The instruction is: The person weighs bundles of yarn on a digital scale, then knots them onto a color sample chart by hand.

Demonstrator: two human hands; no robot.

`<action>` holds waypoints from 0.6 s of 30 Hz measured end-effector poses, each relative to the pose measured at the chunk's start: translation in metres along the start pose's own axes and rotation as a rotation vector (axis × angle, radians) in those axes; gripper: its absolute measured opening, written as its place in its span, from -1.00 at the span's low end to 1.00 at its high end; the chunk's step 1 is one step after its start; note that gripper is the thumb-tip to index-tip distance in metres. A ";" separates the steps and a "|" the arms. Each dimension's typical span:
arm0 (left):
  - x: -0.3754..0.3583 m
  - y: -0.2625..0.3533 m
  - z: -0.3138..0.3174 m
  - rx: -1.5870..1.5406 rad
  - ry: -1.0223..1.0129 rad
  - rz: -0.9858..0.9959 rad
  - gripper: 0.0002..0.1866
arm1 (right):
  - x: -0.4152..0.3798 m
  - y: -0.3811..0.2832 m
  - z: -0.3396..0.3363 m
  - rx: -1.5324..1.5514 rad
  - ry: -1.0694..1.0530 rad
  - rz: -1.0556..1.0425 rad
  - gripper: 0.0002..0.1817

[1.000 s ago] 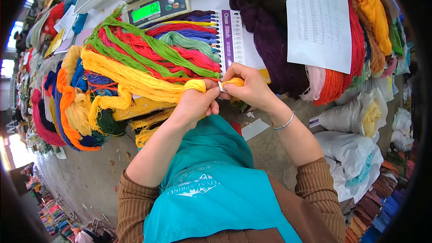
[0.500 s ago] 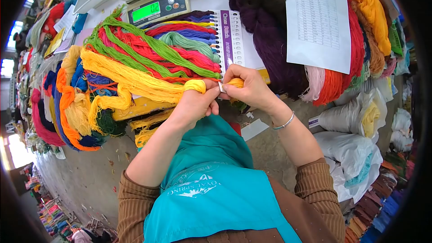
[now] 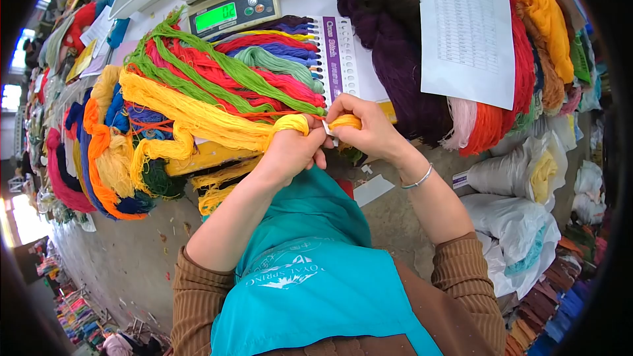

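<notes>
A long skein of yellow thread (image 3: 217, 122) runs from the left pile to my hands at the lower end of the card. My left hand (image 3: 293, 148) is closed around the yellow thread, which loops over its back. Fingers of my right hand (image 3: 361, 126) pinch the yellow thread's end beside the holed white and purple card (image 3: 331, 59). Between the fingertips shows a small white edge, perhaps the card's end. Green, red, blue and teal skeins (image 3: 273, 59) are attached along the card's left side.
A scale (image 3: 234, 6) with a green display stands behind the threads. To the right, a printed sheet (image 3: 467, 33) lies on dark purple skeins (image 3: 409, 79). Plastic bags (image 3: 514, 231) are at the lower right. More thread bundles hang at the left.
Both hands stay close together at the card's lower end. My left hand has shifted slightly to the right and its wrist has turned a little.
</notes>
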State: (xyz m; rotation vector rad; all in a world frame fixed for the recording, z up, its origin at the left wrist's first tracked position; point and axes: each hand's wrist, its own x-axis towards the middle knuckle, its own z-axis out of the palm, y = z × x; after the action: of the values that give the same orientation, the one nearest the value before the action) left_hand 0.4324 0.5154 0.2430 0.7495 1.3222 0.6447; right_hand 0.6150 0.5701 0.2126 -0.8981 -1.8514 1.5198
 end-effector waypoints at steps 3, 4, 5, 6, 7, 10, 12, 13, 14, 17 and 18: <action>-0.001 0.001 0.002 -0.015 0.018 0.012 -0.88 | -0.004 -0.006 -0.003 -0.008 -0.062 0.012 -0.69; -0.001 -0.001 0.002 -0.014 0.016 0.013 -0.88 | -0.005 -0.008 -0.002 -0.009 -0.060 0.012 -0.69; 0.002 -0.005 0.002 0.020 0.019 0.069 -0.89 | -0.006 -0.011 0.000 -0.124 -0.039 -0.033 -0.64; 0.004 -0.009 0.001 0.055 0.023 0.124 -0.90 | -0.007 -0.012 0.002 -0.238 -0.018 -0.079 -0.59; 0.005 -0.011 0.000 0.056 0.022 0.123 -0.90 | -0.006 -0.010 0.006 -0.238 -0.018 -0.078 -0.59; 0.009 -0.014 -0.001 0.109 0.054 0.227 -0.90 | -0.006 0.002 0.013 -0.313 0.101 -0.162 -0.59; 0.007 -0.011 -0.001 0.173 0.074 0.236 -0.89 | -0.007 0.005 0.014 -0.321 0.138 -0.239 -0.62; 0.005 -0.008 -0.003 0.173 0.073 0.237 -0.89 | -0.007 0.004 0.014 -0.322 0.139 -0.239 -0.62; 0.000 -0.003 -0.005 0.197 0.098 0.229 -0.89 | -0.007 0.002 0.012 -0.292 0.134 -0.186 -0.63; -0.005 -0.003 -0.018 0.201 0.122 0.223 -0.88 | -0.009 0.001 0.010 -0.247 0.134 -0.136 -0.66; -0.007 -0.003 -0.020 0.126 0.128 0.191 -0.87 | -0.009 0.001 0.010 -0.232 0.133 -0.140 -0.67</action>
State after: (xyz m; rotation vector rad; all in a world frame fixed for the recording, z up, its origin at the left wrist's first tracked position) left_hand 0.4114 0.5101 0.2435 0.9583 1.4293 0.7779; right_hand 0.6127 0.5571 0.2100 -0.9289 -1.9747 1.1500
